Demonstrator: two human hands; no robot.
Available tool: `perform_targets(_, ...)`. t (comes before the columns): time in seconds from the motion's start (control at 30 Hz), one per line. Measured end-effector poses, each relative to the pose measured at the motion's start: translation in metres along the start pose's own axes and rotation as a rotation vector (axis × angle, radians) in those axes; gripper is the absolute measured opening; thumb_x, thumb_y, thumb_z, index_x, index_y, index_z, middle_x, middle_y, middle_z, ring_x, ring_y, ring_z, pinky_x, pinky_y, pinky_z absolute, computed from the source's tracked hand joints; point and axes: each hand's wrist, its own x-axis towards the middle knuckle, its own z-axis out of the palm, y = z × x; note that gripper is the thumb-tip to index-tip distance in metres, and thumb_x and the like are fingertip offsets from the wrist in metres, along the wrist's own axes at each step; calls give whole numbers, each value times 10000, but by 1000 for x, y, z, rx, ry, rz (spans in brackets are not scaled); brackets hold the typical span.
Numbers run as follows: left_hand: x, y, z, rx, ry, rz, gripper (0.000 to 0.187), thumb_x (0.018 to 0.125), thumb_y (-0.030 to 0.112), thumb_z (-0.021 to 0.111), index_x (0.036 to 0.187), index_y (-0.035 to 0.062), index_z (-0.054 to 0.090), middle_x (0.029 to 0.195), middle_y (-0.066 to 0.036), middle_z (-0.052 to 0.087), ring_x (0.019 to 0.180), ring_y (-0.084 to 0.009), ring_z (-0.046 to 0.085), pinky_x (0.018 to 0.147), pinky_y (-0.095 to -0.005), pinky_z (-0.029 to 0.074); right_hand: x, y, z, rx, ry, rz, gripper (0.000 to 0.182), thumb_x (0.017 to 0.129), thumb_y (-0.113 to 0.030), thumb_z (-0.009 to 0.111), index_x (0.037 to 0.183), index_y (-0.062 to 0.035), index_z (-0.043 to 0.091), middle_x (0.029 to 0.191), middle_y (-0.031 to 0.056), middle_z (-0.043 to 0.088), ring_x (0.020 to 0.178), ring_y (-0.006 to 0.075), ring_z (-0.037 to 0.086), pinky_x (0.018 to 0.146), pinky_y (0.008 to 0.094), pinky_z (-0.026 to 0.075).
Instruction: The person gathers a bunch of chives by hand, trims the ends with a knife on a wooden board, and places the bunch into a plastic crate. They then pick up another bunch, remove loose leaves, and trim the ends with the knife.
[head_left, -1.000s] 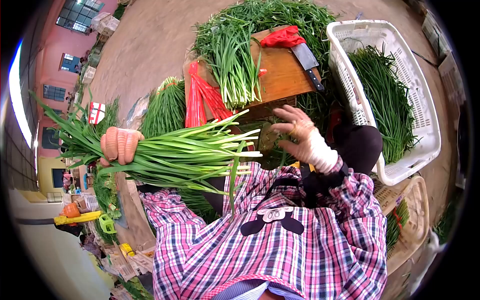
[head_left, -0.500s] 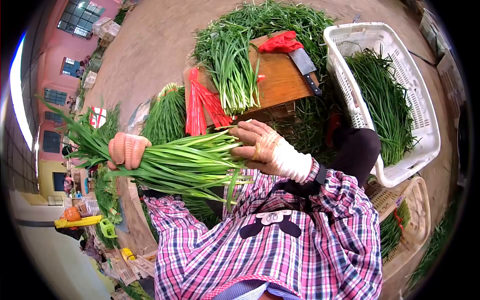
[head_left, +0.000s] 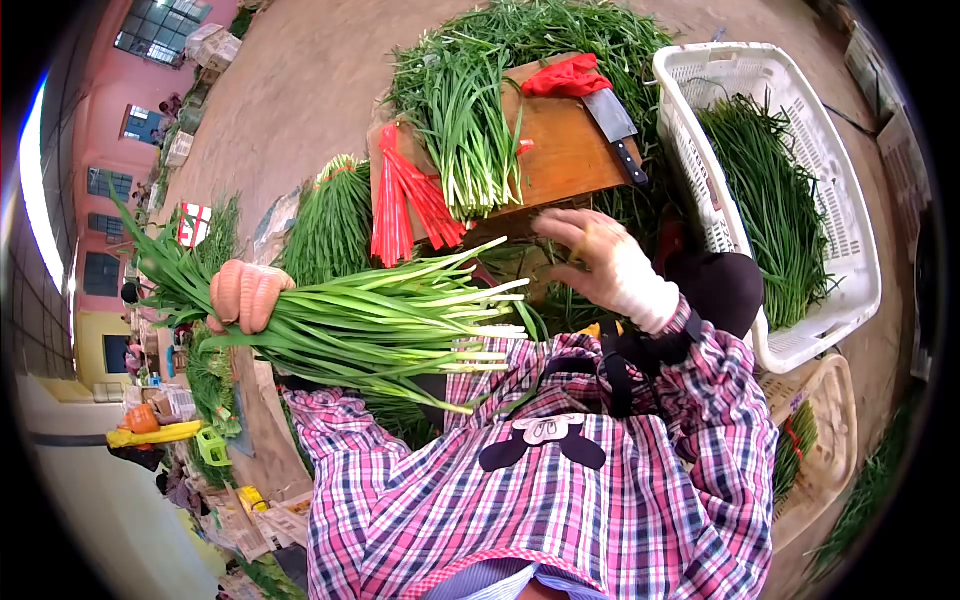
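Note:
My left hand (head_left: 250,296), in an orange-tan glove, is closed round a thick bunch of green leafy stalks (head_left: 380,315), whose pale cut ends point right. My right hand (head_left: 595,260), wrapped in white at the wrist, is raised to the right of those ends with its fingers apart, touching nothing. Beyond both hands stands a wooden board (head_left: 565,150) bearing a pile of stalks (head_left: 475,150), red strips (head_left: 405,200), a red cloth (head_left: 565,77) and a cleaver (head_left: 612,122) with a black handle. A few loose leaves hang just below my right hand.
A white plastic crate (head_left: 745,215) of green stalks is at the right, with a beige basket (head_left: 835,440) below it. A tied bundle (head_left: 330,220) stands left of the board. More greens lie behind the board. Crates and people are far left.
My right hand has moved off the stalk ends, to the right and slightly up, and its fingers have spread. A few leaves now hang lower right of the bunch. My left hand keeps its grip.

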Motion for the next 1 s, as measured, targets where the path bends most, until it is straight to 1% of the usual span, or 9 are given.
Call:
perform_targets(0.17, 5, -6, -11, -43, -94, -82, 235, 806, 62, 651, 621, 93, 509, 626, 7, 517, 520, -106, 565, 561, -267, 525, 51, -27, 28, 271, 38, -202, 486, 770, -181, 741, 1224, -78, 601, 1090, 120, 665, 1026, 295, 617, 979, 417, 441)
perform_targets(0.27, 0, -4, 0, -7, 74, -85, 237, 832, 88, 650, 654, 96, 495, 721, 13, 516, 562, -102, 548, 606, -263, 511, 47, -16, 50, 713, 159, 77, 356, 852, -195, 697, 1168, -50, 621, 944, 84, 704, 911, 204, 653, 907, 352, 480)
perform_targets(0.33, -8, 3, 4, -75, 130, -118, 226, 872, 143, 645, 734, 133, 467, 766, 28, 494, 677, -93, 520, 747, -275, 478, 39, -13, 42, 1432, 417, 572, 284, 915, -225, 653, 1114, -27, 616, 923, 70, 704, 874, 156, 651, 833, 286, 500)
perform_targets(0.43, -12, -1, 16, -148, 240, -173, 193, 897, 216, 624, 815, 202, 450, 731, 75, 480, 782, -59, 492, 863, -334, 442, 12, 34, 35, 1574, 544, 542, 358, 922, -261, 637, 1176, -13, 587, 953, 83, 699, 895, 156, 652, 826, 288, 500)
perform_targets(0.63, -15, -5, 4, -222, 398, -3, 198, 876, 162, 626, 819, 193, 438, 763, 86, 451, 807, -67, 491, 895, -324, 412, -3, -15, 10, 1042, -336, 449, 454, 881, -275, 682, 1223, 12, 599, 927, 60, 694, 728, 117, 611, 727, 274, 490)
perform_targets(0.73, -10, -5, 7, -163, 524, 9, 184, 829, 90, 644, 840, 146, 469, 794, 59, 471, 822, -88, 498, 857, -294, 424, 9, -42, 8, 845, -445, 729, 253, 878, -226, 696, 1001, -5, 690, 787, 3, 673, 691, 64, 593, 605, 237, 476)
perform_targets(0.87, -29, 33, -18, -129, 801, 136, 113, 858, 92, 622, 937, 17, 590, 879, -11, 580, 875, -140, 585, 968, -321, 459, -10, -12, 6, 823, -405, 698, 215, 910, -229, 649, 966, -28, 700, 756, -7, 667, 693, 44, 563, 626, 222, 468)
perform_targets(0.9, -33, 39, -22, 243, 897, 116, 144, 879, 127, 602, 942, -3, 611, 917, -43, 625, 965, -178, 611, 1015, -359, 453, -16, 3, 14, 680, -409, 626, 236, 871, -257, 673, 951, -39, 710, 780, 32, 692, 716, 135, 634, 662, 276, 503)
perform_targets(1.0, -40, 46, -35, 438, 909, 95, 194, 883, 183, 589, 888, -3, 640, 882, -93, 676, 999, -265, 616, 1004, -444, 473, -28, 27, 4, -217, -578, 304, 421, 799, -251, 734, 1145, -33, 629, 1011, 106, 682, 904, 269, 651, 828, 337, 509)
